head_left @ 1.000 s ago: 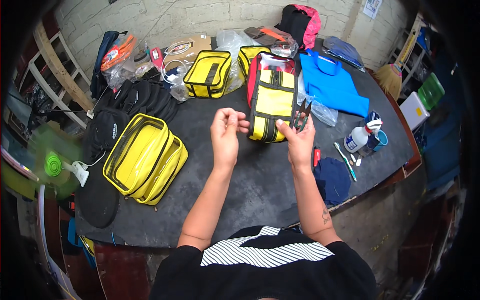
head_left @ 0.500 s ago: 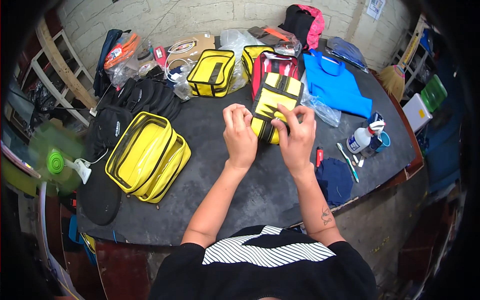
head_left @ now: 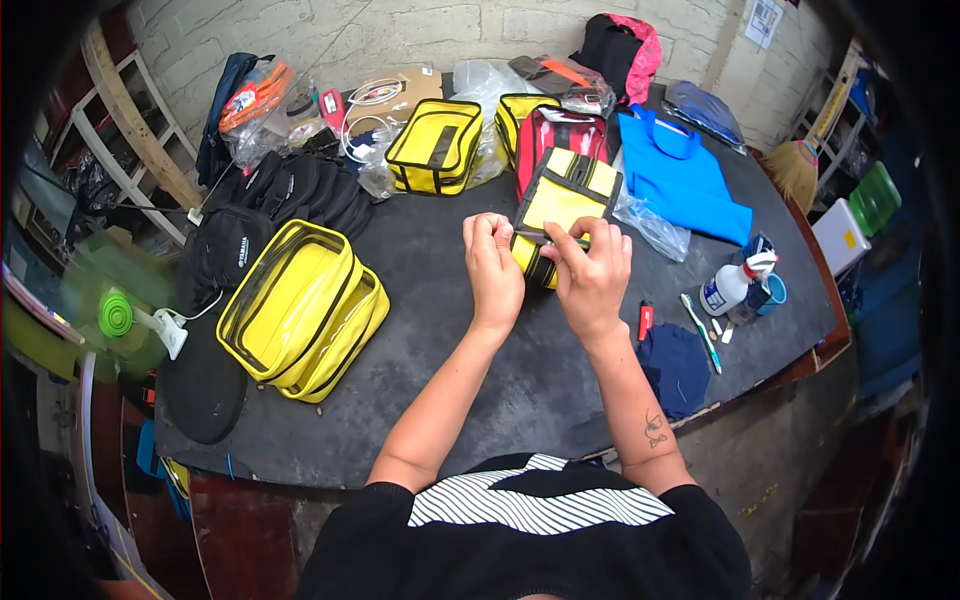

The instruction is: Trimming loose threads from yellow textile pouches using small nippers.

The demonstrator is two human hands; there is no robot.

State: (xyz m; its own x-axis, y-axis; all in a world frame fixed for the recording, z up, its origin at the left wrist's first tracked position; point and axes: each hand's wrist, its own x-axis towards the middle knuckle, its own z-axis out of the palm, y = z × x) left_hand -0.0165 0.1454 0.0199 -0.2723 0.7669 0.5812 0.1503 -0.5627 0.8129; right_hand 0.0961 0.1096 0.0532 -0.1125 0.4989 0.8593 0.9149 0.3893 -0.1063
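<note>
A yellow pouch with black trim (head_left: 568, 200) lies on the dark table (head_left: 440, 330) in front of me, its near end under my hands. My left hand (head_left: 493, 268) is closed in a fist at the pouch's near left corner, pinching something thin that I cannot make out. My right hand (head_left: 592, 272) rests on the pouch's near edge with fingers curled over it, gripping it. A thin dark strip runs between the two hands.
Two stacked clear-topped yellow cases (head_left: 300, 310) lie at the left, black bags (head_left: 270, 215) behind them. A yellow box-shaped bag (head_left: 436, 146), a red pouch (head_left: 560, 135) and blue cloth (head_left: 685, 180) sit farther back. A spray bottle (head_left: 728, 286), a toothbrush and dark cloth (head_left: 676, 365) lie right.
Both hands came down from mid-air onto the near end of the yellow pouch and closed together there; the pouch shifted slightly.
</note>
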